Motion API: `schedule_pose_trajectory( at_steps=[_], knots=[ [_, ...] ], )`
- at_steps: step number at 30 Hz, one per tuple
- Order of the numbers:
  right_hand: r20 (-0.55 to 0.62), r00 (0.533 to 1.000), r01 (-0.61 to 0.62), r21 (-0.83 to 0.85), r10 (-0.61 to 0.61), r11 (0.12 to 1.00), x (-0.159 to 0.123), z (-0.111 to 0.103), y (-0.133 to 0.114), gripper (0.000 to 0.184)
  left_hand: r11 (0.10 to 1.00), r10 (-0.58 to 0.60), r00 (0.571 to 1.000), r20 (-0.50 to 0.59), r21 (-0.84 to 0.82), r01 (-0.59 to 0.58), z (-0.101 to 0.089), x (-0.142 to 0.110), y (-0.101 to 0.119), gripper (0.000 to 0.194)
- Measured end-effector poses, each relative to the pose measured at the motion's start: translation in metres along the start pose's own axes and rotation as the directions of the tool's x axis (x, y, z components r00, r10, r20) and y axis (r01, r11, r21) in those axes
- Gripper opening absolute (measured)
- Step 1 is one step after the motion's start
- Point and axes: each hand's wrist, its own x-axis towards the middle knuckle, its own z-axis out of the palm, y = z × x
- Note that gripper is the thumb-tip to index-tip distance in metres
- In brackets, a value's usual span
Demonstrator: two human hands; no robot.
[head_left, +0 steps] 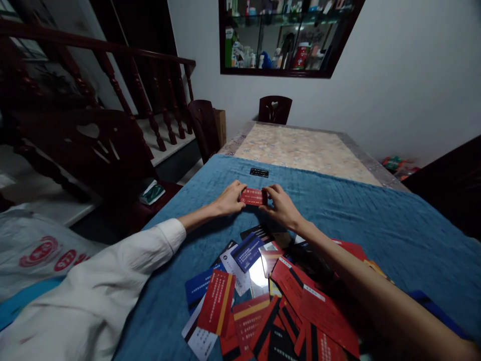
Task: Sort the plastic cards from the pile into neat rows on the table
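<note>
Near the centre of the frame, a small red card (253, 196) with rounded corners, pale printed characters and a round mark toward its left side sits between the two hands, above the blue cloth (300, 205). The left hand (230, 198) pinches its left edge between thumb and fingers; the right hand (283, 206) pinches its right edge the same way, fingers bent. A black card (259, 172) lies just beyond, and a loose heap of cards (251, 321), many red, covers the lower middle.
</note>
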Motion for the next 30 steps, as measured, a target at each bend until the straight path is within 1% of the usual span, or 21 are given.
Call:
schedule_pose_trajectory(
  at_steps=[5, 9, 14, 20, 25, 30],
  knots=[
    [0.004, 0.998, -0.065, -0.019, 0.065, 0.998, 0.017, 0.007, 0.02, 0.046, 0.997, -0.015, 0.998, 0.061, 0.078, 0.011, 0.003, 0.025, -0.014, 0.051],
    [0.04, 0.993, -0.103, -0.084, 0.107, 0.991, 0.028, 0.013, 0.034, 0.045, 0.99, -0.037, 0.995, 0.098, 0.137, 0.023, 0.007, 0.043, -0.023, 0.046],
    [0.065, 0.986, -0.142, -0.163, 0.154, 0.976, 0.038, 0.016, 0.043, 0.046, 0.987, -0.051, 0.989, 0.139, 0.158, 0.029, 0.011, 0.059, -0.028, 0.038],
    [0.11, 0.974, -0.177, -0.169, 0.197, 0.97, 0.042, 0.019, 0.046, 0.045, 0.986, -0.067, 0.981, 0.181, 0.163, 0.037, 0.013, 0.066, -0.033, 0.04],
    [0.111, 0.977, -0.164, -0.15, 0.182, 0.975, 0.038, 0.022, 0.051, 0.044, 0.987, -0.035, 0.98, 0.196, 0.164, 0.003, 0.017, 0.067, -0.038, 0.044],
    [0.117, 0.974, -0.176, -0.144, 0.193, 0.974, 0.037, 0.026, 0.056, 0.044, 0.99, -0.04, 0.978, 0.205, 0.144, 0.01, 0.019, 0.069, -0.042, 0.046]
  ],
)
